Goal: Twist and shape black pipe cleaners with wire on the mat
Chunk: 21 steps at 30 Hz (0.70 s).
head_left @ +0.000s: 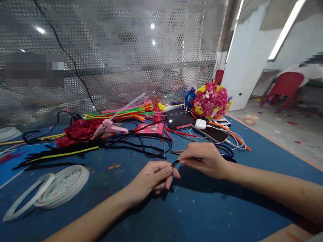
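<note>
My left hand (157,176) pinches one end of a short, shiny black strip (174,163) between thumb and forefinger, the other fingers curled loosely beneath. The strip's other end is in the fingertips of my right hand (204,158), so the two hands almost meet above the blue table (202,208). Behind my right hand lies a pair of scissors (228,152), its dark blue handles showing to the right and its blade tips to the left. Thin pale strands rise near my left fingers; what they join cannot be made out.
A pink glue gun (112,127) lies beside red fabric (78,131) and black pipe cleaners (58,154). A round bead tub (64,185) sits at left. Behind are colourful pipe cleaners (123,112), a phone (213,132), a tablet-like timer (180,117) and a fuzzy flower bouquet (210,101).
</note>
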Tool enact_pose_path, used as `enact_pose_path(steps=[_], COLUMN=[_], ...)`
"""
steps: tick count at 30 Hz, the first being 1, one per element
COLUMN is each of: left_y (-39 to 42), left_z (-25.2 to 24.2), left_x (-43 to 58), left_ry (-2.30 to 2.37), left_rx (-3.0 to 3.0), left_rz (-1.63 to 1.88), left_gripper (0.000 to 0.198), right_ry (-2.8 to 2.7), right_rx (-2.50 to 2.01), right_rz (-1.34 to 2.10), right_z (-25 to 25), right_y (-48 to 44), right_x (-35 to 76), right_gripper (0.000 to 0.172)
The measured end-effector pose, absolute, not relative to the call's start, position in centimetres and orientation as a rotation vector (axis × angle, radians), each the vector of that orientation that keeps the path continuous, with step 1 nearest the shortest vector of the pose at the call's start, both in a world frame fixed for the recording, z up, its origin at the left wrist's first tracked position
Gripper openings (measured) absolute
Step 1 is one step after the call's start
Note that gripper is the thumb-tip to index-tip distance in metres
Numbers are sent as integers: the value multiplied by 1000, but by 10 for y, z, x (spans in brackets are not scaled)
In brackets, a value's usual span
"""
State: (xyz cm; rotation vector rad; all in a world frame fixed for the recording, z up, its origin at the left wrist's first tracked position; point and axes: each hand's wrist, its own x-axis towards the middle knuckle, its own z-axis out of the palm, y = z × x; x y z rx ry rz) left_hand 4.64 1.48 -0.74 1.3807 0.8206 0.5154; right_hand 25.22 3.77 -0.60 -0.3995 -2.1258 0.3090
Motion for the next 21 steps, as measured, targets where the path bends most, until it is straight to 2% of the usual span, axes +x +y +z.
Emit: enact_pose_path(steps=[8, 16, 21], left_y=[4, 7, -2], left_z=[2, -1, -2], left_x=[53, 55, 61], left_ry=[1004, 869, 868], left_rx=[1566, 1016, 990], left_rz=[473, 465, 468], left_gripper=[31, 25, 25], right_ry=[-2171, -2226, -2135], right_rx=[-536, -668, -638], right_rz=[105, -23, 54], right_z=[-15, -17, -22], right_y=[36, 37, 33], right_x=[248, 249, 245], right_gripper=[15, 20, 15])
